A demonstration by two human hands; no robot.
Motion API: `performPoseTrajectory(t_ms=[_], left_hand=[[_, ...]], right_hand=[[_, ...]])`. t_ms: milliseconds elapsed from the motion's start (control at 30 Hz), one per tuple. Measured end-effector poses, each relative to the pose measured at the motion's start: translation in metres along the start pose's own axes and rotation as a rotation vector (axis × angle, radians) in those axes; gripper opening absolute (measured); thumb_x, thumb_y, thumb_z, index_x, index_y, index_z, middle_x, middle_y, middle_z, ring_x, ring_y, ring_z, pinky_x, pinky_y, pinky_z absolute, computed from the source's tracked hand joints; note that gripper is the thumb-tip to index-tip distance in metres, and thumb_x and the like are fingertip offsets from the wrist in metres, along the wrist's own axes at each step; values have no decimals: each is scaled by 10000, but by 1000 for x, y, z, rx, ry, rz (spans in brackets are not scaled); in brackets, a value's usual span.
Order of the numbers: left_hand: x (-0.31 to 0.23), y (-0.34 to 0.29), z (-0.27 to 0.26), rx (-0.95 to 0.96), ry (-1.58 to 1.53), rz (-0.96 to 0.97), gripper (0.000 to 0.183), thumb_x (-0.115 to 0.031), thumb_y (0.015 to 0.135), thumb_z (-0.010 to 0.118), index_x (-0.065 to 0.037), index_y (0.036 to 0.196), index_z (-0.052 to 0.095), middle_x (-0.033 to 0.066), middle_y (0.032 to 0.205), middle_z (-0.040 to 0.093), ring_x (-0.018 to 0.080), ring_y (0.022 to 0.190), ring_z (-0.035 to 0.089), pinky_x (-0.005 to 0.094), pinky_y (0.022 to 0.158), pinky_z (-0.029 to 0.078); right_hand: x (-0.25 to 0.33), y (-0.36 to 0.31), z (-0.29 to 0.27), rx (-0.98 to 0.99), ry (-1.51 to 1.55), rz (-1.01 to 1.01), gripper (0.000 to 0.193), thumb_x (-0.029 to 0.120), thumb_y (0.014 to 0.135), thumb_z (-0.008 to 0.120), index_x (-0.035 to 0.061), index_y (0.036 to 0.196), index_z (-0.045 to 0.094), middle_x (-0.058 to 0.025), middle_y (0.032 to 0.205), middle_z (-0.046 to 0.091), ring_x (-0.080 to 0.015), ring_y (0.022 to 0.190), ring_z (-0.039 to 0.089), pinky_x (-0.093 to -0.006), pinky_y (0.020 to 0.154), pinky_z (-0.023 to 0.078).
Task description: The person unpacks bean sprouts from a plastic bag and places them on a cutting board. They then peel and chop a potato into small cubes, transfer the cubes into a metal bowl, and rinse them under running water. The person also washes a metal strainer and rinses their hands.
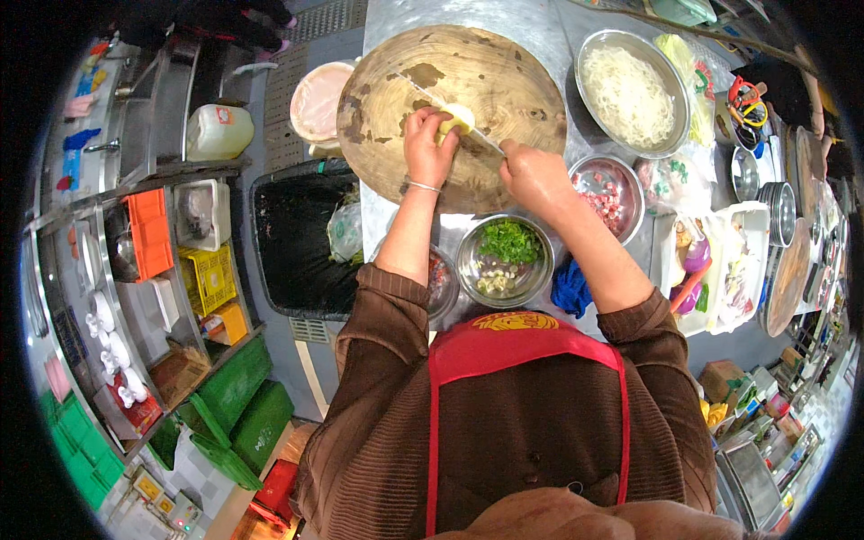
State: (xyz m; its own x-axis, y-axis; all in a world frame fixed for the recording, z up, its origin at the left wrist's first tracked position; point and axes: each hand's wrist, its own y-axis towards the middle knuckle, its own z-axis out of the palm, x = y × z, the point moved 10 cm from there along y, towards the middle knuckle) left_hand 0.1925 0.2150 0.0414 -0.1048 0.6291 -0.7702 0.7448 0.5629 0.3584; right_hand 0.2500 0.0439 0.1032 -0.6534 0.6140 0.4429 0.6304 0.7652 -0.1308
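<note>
On the large round wooden chopping board [513,90] lies a pale yellow, rounded piece of vegetable [461,117]; its exact kind is not clear. My left hand [427,148], with a bracelet at the wrist, curls its fingers over the piece and holds it. In my right hand [538,178] is the handle of a knife [487,140]. Its thin blade slants up and left, passing at the piece, which hides part of it. Just below the board stands a metal bowl [474,292] of chopped green herbs and pale slices. Near my right forearm is a bowl of diced pinkish-red pieces [601,193].
A large bowl of pale shreds [627,90] stands right of the board. Beyond my right forearm are a white basket [744,270] with vegetables and a blue cloth [571,288]. A black-lined bin [297,243] and a tub with a pink lining [320,101] flank the table's left side.
</note>
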Motion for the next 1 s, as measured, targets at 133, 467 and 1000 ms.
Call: performPoseTrajectory(t_ms=[133, 467, 1000], left_hand=[[7, 1, 4, 5, -15, -29, 277, -61, 697, 779, -84, 964, 705, 108, 1086, 620, 315, 1067, 580, 405, 934, 474], [7, 2, 3, 15, 74, -18, 304, -81, 693, 756, -85, 994, 716, 94, 1115, 614, 313, 1076, 576, 408, 939, 481], [15, -4, -3, -43, -80, -34, 177, 4, 799, 715, -35, 966, 674, 113, 1105, 610, 274, 1013, 613, 342, 863, 508]], right_hand=[[-2, 8, 1, 93, -44, -5, 177, 179, 891, 564, 28, 980, 591, -218, 835, 688, -416, 776, 680, -524, 693, 536], [6, 17, -1, 162, -75, 3, 168, 163, 890, 574, 8, 954, 570, -243, 827, 674, -441, 768, 668, -539, 691, 529], [-4, 35, 10, 94, -11, -8, 189, 172, 894, 555, -4, 945, 603, -267, 794, 662, -445, 771, 662, -538, 712, 523]])
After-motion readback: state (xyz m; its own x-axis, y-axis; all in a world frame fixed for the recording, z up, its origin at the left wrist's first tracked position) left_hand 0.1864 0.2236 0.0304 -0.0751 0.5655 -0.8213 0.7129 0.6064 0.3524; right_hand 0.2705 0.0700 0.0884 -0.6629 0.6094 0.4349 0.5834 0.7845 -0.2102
